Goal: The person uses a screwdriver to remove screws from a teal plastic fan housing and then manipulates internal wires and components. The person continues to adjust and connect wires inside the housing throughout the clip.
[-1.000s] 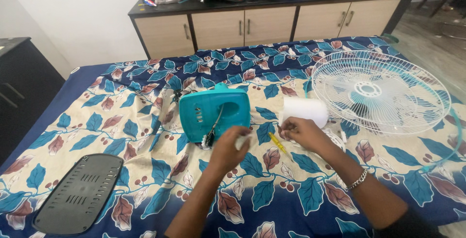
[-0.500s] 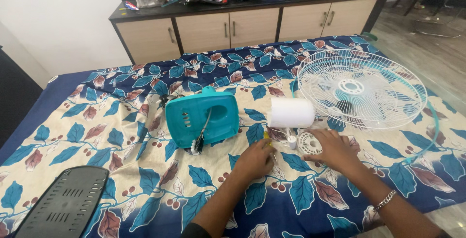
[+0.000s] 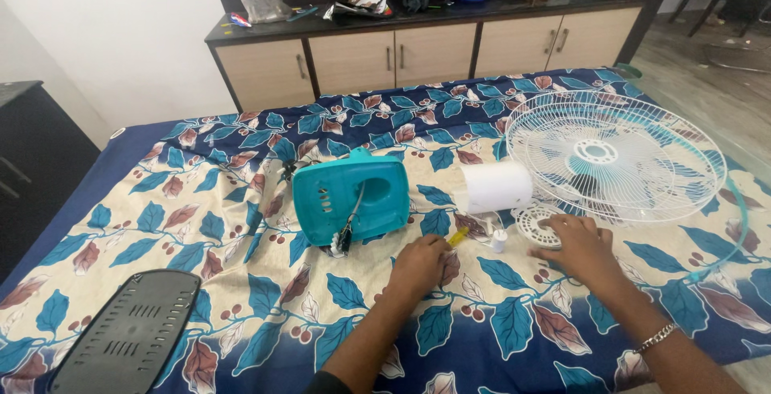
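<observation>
My left hand [image 3: 420, 265] rests knuckles-up on the leaf-patterned bedsheet [image 3: 241, 201], fingers curled, just beside a small yellow-handled tool [image 3: 457, 237]; whether it grips anything is hidden. My right hand [image 3: 580, 249] lies spread flat on the sheet, touching the edge of a small round white vented cap [image 3: 538, 226]. A little white knob [image 3: 499, 240] stands between the hands. Behind them lie a teal fan housing [image 3: 351, 197] with a dangling cable and a white cylindrical motor cover [image 3: 495, 187].
A white wire fan grille [image 3: 614, 155] over teal blades lies at the right. A dark slotted panel [image 3: 128, 334] sits at the lower left. A wooden sideboard [image 3: 418, 48] with clutter stands beyond the bed, and a black cabinet [image 3: 24, 161] at the left.
My right hand has slid right and down from the white cylinder to beside the round cap. My left hand has moved right, away from the teal housing. The view has shifted slightly.
</observation>
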